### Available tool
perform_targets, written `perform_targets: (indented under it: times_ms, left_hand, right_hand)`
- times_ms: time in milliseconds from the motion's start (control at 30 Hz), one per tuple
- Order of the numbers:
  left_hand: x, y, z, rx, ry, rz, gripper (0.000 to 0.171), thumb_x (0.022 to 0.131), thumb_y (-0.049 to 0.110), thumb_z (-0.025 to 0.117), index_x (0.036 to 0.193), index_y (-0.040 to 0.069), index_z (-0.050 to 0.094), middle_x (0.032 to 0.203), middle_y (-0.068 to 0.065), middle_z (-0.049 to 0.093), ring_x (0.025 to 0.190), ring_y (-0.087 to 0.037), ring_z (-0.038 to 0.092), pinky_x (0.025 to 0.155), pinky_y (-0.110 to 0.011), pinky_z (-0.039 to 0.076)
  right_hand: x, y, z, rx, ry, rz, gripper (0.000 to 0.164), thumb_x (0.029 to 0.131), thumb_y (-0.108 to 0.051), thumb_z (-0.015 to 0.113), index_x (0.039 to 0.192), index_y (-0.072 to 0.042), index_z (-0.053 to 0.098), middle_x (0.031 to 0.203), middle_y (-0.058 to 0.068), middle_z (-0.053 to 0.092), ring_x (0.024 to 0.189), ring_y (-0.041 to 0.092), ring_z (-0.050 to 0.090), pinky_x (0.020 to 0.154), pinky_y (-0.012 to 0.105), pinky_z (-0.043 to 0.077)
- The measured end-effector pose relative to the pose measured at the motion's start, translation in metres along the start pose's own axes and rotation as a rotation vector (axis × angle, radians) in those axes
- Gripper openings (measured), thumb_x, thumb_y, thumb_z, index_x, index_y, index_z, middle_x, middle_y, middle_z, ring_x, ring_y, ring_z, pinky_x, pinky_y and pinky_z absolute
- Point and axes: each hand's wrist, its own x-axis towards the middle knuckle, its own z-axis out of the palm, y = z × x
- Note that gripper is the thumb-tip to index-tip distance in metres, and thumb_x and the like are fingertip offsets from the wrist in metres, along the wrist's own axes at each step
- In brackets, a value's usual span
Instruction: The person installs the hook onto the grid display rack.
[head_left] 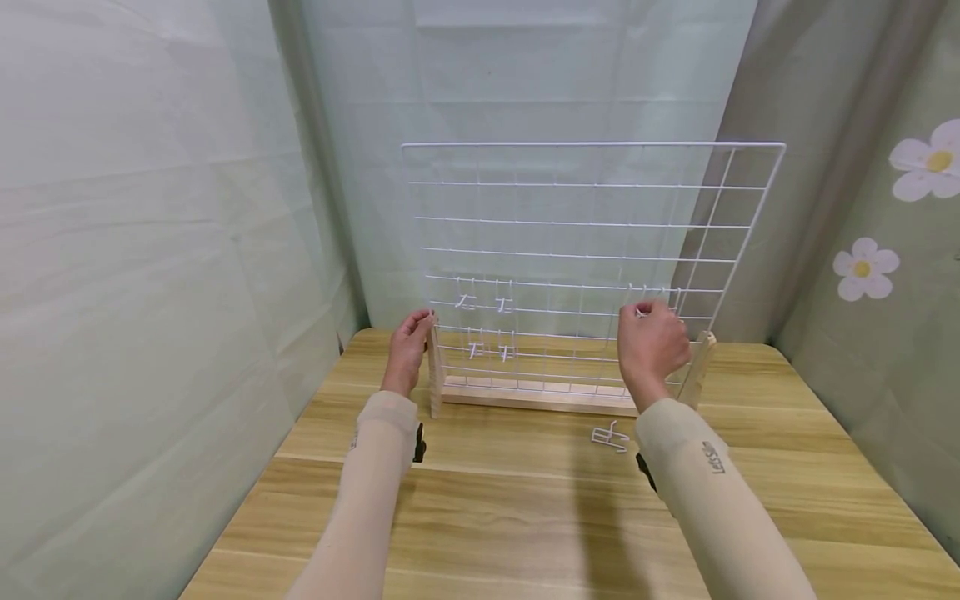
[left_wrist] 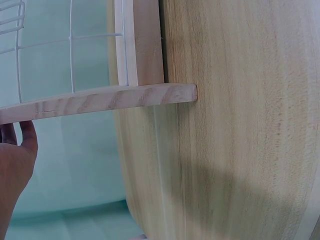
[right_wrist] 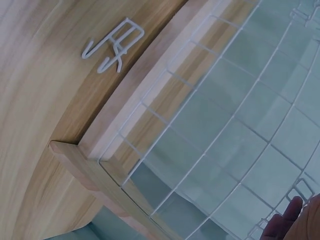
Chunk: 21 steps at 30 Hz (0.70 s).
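Observation:
A white wire grid panel [head_left: 551,223] stands upright in a wooden base [head_left: 540,396] on the table. My left hand [head_left: 408,343] grips the left wooden upright [left_wrist: 100,101] near its top, fingers at its outer side. At the right part of the grid, my right hand [head_left: 654,343] is curled around a white wire hook whose upper ends hang over a grid wire; the hand covers much of it. Beside those fingers another hook [right_wrist: 301,190] shows on the wires. Toward the left of the grid hang several hooks, among them an upper hook [head_left: 504,302] and a lower hook [head_left: 476,348].
One loose white hook [head_left: 611,437] lies on the wooden table [head_left: 495,517], in front of the base and near my right forearm. The right wooden upright [head_left: 699,367] stands just beyond my right hand. Pale curtains [head_left: 172,275] surround the table.

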Motion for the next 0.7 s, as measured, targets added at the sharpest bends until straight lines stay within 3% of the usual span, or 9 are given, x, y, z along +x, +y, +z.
perform_targets:
  times_ms: [300, 567, 700]
  left_hand:
    - [-0.008, 0.017, 0.001, -0.031, -0.021, -0.081, 0.042, 0.103, 0.022, 0.055, 0.136, -0.003, 0.049, 0.136, -0.013, 0.053, 0.124, -0.026, 0.046, 0.112, -0.045, 0.034]
    - [-0.015, 0.029, 0.002, -0.009, -0.032, -0.09, 0.034, 0.103, 0.019, 0.053, 0.132, 0.001, 0.054, 0.138, -0.013, 0.052, 0.125, -0.025, 0.046, 0.111, -0.044, 0.035]
    - [-0.014, 0.029, 0.002, -0.014, -0.037, -0.094, 0.039, 0.104, 0.02, 0.053, 0.136, -0.002, 0.051, 0.14, -0.015, 0.051, 0.127, -0.026, 0.045, 0.111, -0.044, 0.035]
  right_hand:
    - [-0.005, 0.008, 0.004, 0.028, 0.002, -0.046, 0.031, 0.092, -0.03, 0.054, 0.103, -0.009, 0.074, 0.099, 0.016, 0.072, 0.091, 0.041, 0.064, 0.073, 0.054, 0.045]
    - [-0.011, 0.023, 0.009, 0.025, -0.036, -0.067, 0.031, 0.092, -0.028, 0.052, 0.103, -0.01, 0.074, 0.094, 0.012, 0.073, 0.087, 0.038, 0.065, 0.066, 0.05, 0.043]
    - [-0.014, 0.028, 0.011, 0.035, -0.037, -0.094, 0.03, 0.092, -0.03, 0.053, 0.102, -0.011, 0.074, 0.09, 0.01, 0.073, 0.082, 0.036, 0.065, 0.064, 0.048, 0.042]
